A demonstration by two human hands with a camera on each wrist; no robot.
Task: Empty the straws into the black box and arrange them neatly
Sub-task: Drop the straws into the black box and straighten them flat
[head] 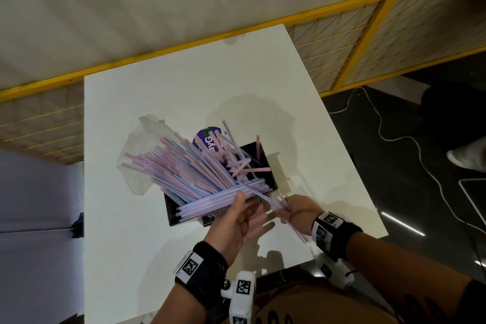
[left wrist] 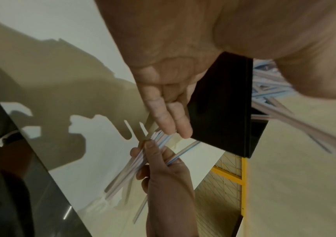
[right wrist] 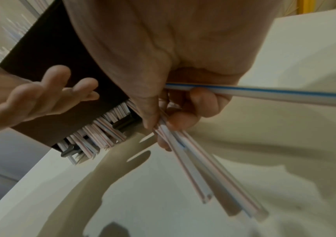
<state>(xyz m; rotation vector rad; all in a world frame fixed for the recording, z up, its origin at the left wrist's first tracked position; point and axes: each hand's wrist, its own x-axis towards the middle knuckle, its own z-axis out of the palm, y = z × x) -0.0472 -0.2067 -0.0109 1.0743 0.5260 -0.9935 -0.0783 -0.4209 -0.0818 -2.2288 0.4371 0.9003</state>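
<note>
- We found the striped straws (head: pixel 189 173) heaped across the black box (head: pixel 271 173) mid-table (head: pixel 163 102), fanning toward ten o'clock.
- Our left hand (head: pixel 243 221) lay flat-fingered at the box's six o'clock edge.
- Our right hand's (head: pixel 299 212) fingers (right wrist: pixel 183 121) gripped several loose straws (right wrist: pixel 201 165).

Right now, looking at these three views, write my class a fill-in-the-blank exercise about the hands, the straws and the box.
1. The right hand grips a few loose ____.
2. The left hand has its fingers ____, pressed against the straw pile.
3. The pile sits in a box coloured ____.
4. The box stands on a ____ table.

Missing words: straws; straight; black; white
</note>
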